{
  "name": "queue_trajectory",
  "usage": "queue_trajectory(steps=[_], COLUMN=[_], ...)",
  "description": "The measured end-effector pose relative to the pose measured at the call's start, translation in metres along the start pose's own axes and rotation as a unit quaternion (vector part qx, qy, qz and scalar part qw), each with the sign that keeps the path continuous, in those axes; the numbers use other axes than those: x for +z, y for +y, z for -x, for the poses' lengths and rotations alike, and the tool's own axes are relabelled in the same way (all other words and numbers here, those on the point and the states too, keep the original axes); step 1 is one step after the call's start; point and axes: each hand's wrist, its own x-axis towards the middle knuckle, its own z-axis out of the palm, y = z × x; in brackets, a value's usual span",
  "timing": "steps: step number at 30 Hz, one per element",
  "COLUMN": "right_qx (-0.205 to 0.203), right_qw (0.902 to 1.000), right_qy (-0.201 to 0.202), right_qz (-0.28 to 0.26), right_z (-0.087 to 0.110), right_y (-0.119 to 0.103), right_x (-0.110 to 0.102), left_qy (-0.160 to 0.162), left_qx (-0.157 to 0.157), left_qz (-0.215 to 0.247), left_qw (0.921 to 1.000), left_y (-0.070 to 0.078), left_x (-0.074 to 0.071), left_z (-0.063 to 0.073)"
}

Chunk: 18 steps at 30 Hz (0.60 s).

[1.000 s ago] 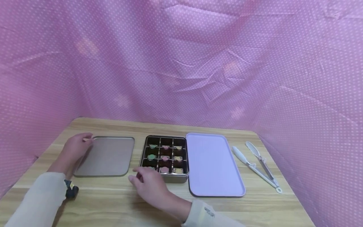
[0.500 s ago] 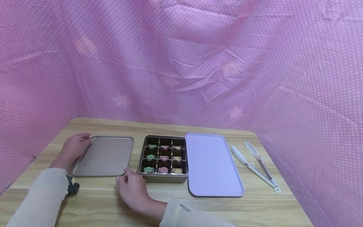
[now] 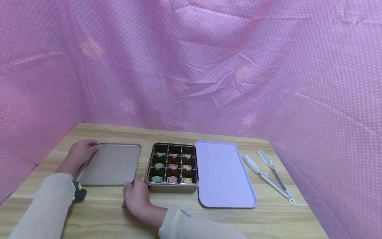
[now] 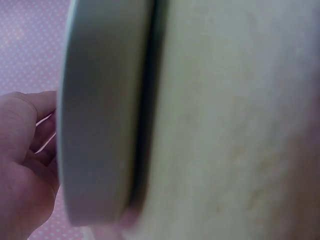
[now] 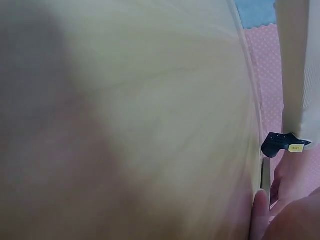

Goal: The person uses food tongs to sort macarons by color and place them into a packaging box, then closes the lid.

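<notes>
A metal tin lid (image 3: 111,164) lies at the left of the table, its thin raised rim showing. My left hand (image 3: 80,154) grips the lid's left edge near the far corner; in the left wrist view its fingers reach the lid's side wall (image 4: 100,115). At the near right corner my right hand (image 3: 137,197) pinches the rim, thumb on the left. Some of its fingers are hidden. Just right of this hand stands an uncovered square tin (image 3: 173,188), split into compartments that hold small green, pink and yellow round pieces (image 3: 173,167).
A pale lilac tray (image 3: 225,176) lies right against the tin. Farther right are white-tipped tongs (image 3: 268,176), spread apart. Pink dotted cloth (image 3: 191,73) hangs behind and beside the wooden table (image 3: 268,219).
My right hand has moved left from in front of the tin to the lid's near right corner and taken hold there. The left hand stays at the lid's left edge.
</notes>
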Motion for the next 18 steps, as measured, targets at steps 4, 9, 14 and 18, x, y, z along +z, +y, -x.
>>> queue_trajectory(steps=[4, 9, 14, 18], right_qx=[0.005, 0.007, 0.011, 0.015], right_qw=[0.9997, 0.9987, 0.9976, 0.9976], right_qy=[0.013, 0.02, 0.013, 0.011], right_qz=[-0.018, -0.046, -0.068, -0.067], right_z=[-0.002, -0.002, -0.003, -0.004], right_y=[-0.003, -0.001, 0.001, 0.001], right_x=[0.006, 0.008, 0.01, 0.01], left_qy=[0.008, 0.04, 0.057, 0.066], left_qx=[0.001, 0.002, -0.011, -0.005], left_qz=[0.003, 0.013, 0.02, 0.018], left_qw=[1.0, 0.9991, 0.9981, 0.9976], left_y=[0.0, -0.004, -0.006, -0.011], left_x=[-0.002, 0.001, -0.001, -0.004], left_z=[0.001, 0.001, 0.002, 0.005])
